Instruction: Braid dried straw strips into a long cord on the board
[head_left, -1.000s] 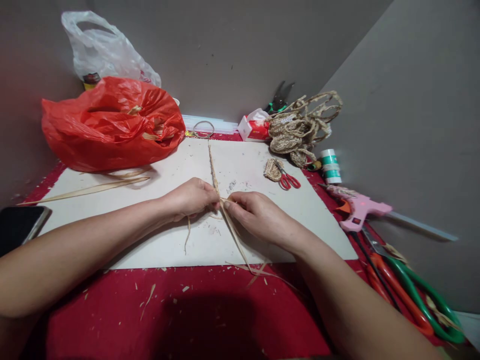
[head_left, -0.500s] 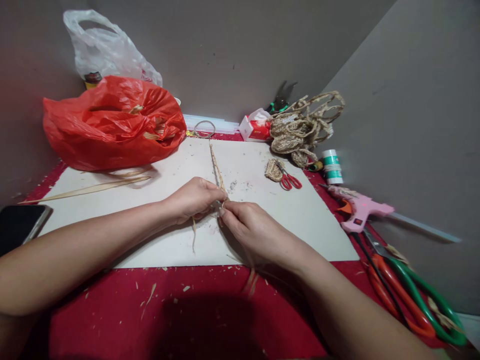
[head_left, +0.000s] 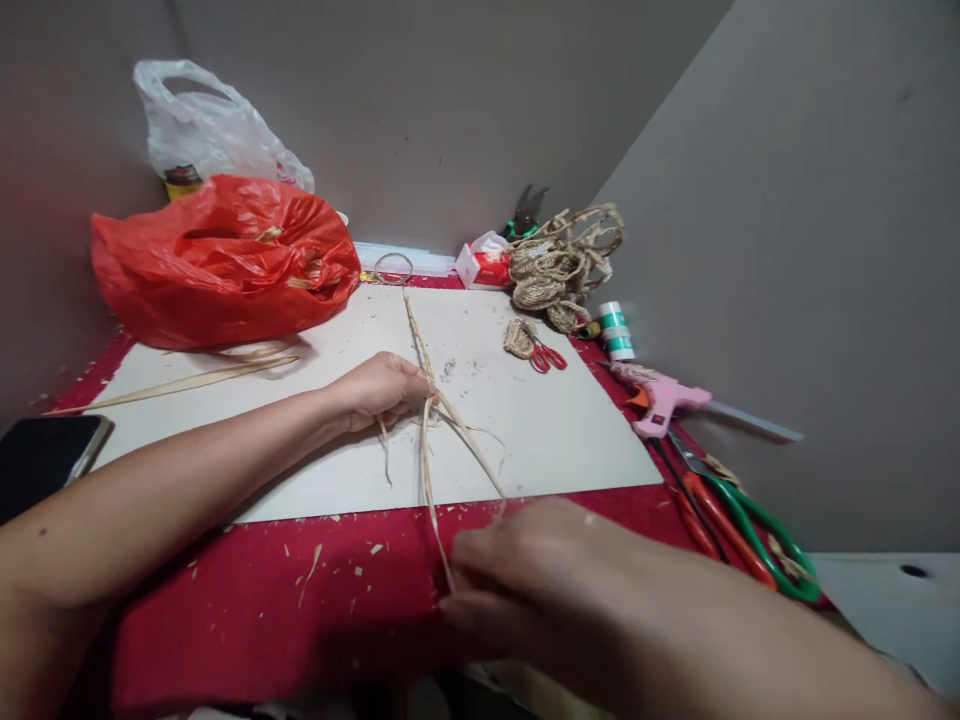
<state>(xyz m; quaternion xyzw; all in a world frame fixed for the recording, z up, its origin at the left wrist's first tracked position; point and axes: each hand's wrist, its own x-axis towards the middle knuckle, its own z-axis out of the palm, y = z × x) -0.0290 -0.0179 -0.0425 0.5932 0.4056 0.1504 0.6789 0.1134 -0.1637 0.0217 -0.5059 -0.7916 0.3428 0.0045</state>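
Observation:
A thin straw-coloured braid [head_left: 417, 335] runs away from me over the white board [head_left: 570, 440]. My left hand [head_left: 386, 390] is closed, pinching the near end of the braid. From that pinch, loose fibre strands [head_left: 472, 440] spread toward me, and one short end hangs below the left fingers. My right hand [head_left: 525, 570], blurred by motion, is low over the red cloth, its fingers bent at the strands' near ends. The strands appear drawn out between both hands.
A red plastic bag [head_left: 225, 270] and a phone [head_left: 52, 455] lie left. Coiled braided rope [head_left: 555, 265], small red-handled scissors [head_left: 546, 355], a pink glue gun [head_left: 667, 400] and large shears [head_left: 750, 520] line the right side. Grey walls stand behind and right.
My right hand has left the spot beside my left hand and moved toward me and right, drawing the strands out. My left hand keeps its pinch. The view has shifted slightly.

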